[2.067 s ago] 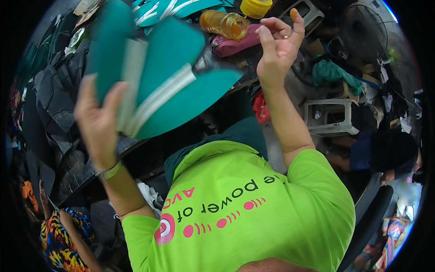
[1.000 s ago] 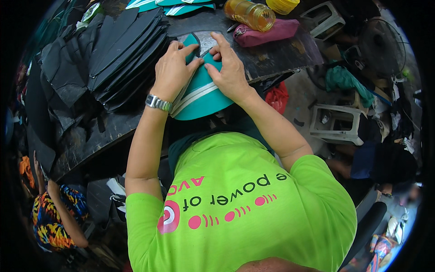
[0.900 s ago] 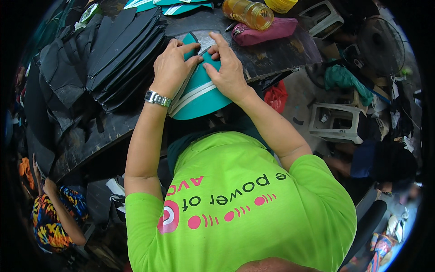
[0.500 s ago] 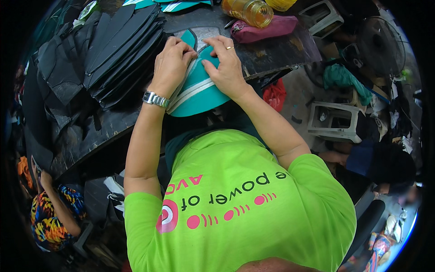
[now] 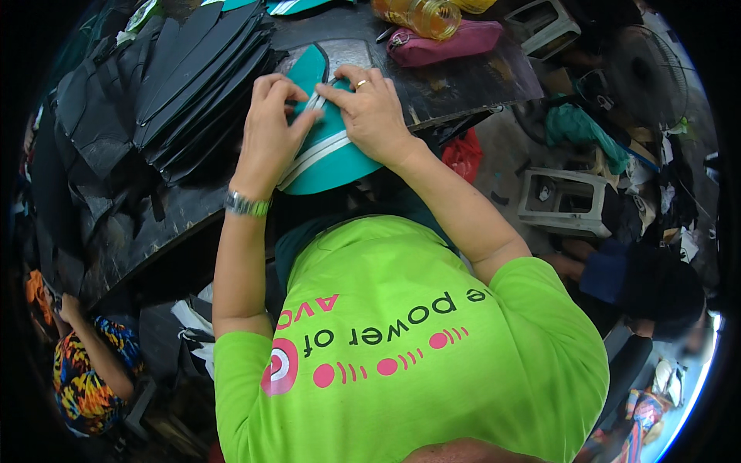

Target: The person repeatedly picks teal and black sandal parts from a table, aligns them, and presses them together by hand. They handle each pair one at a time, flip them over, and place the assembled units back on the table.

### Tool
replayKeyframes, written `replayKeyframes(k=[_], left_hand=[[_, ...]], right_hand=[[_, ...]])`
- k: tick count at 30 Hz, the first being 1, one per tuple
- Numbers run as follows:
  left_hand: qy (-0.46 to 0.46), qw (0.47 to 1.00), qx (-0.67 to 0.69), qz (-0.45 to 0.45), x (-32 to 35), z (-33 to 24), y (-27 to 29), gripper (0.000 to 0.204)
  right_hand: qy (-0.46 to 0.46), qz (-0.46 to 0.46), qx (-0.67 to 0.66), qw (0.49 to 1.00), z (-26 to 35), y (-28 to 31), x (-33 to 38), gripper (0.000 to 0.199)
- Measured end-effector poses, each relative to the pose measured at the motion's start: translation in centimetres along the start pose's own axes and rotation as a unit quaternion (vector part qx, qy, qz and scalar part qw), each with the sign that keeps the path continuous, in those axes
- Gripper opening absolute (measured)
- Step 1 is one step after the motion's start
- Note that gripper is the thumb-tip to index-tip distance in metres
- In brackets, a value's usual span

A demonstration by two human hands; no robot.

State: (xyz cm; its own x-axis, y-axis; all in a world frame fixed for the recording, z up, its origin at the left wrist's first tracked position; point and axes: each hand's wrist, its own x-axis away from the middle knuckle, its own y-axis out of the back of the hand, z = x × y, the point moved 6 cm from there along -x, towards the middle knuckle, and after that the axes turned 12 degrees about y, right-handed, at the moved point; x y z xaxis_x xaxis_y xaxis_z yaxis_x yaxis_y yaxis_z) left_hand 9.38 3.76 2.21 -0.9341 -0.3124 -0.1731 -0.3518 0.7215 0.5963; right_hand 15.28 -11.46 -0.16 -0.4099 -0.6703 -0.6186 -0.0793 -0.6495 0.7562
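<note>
A teal curved fabric panel point(image 5: 328, 171) with pale stripes and a dark-edged pointed end lies at the table's near edge. My left hand point(image 5: 266, 135), a metal watch on its wrist, is over the panel's left side. Its thumb stands apart from its bent fingers, with nothing visible between them. My right hand point(image 5: 376, 116), wearing a ring, rests on the panel's right side. Its thumb and forefinger grip the panel by the pale strip point(image 5: 315, 100) near its middle. The panel's underside is hidden.
A fanned stack of black panels point(image 5: 197, 85) covers the table's left. Behind my right hand lie a maroon pouch point(image 5: 444, 44) and an amber jar point(image 5: 432, 17). White stools point(image 5: 563, 202) and a fan point(image 5: 644, 73) stand right. Another person's patterned clothing point(image 5: 89, 378) shows lower left.
My left hand has loosened from the panel's strip and its thumb has spread away from the fingers. My right hand has shifted left, its fingers now at the strip.
</note>
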Motion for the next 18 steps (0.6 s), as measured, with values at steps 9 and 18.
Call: replayKeyframes(k=[9,18], left_hand=[[-0.04,0.992,-0.097,0.071,5.5,-2.0,0.0,0.091],[-0.106,0.975,-0.183,0.072,6.7,-2.7,-1.8,0.071]], right_hand=[[-0.084,0.007,-0.245,0.966,-1.4,-0.1,0.1,0.038],[-0.005,0.02,-0.095,0.995,0.3,1.0,0.0,0.029]])
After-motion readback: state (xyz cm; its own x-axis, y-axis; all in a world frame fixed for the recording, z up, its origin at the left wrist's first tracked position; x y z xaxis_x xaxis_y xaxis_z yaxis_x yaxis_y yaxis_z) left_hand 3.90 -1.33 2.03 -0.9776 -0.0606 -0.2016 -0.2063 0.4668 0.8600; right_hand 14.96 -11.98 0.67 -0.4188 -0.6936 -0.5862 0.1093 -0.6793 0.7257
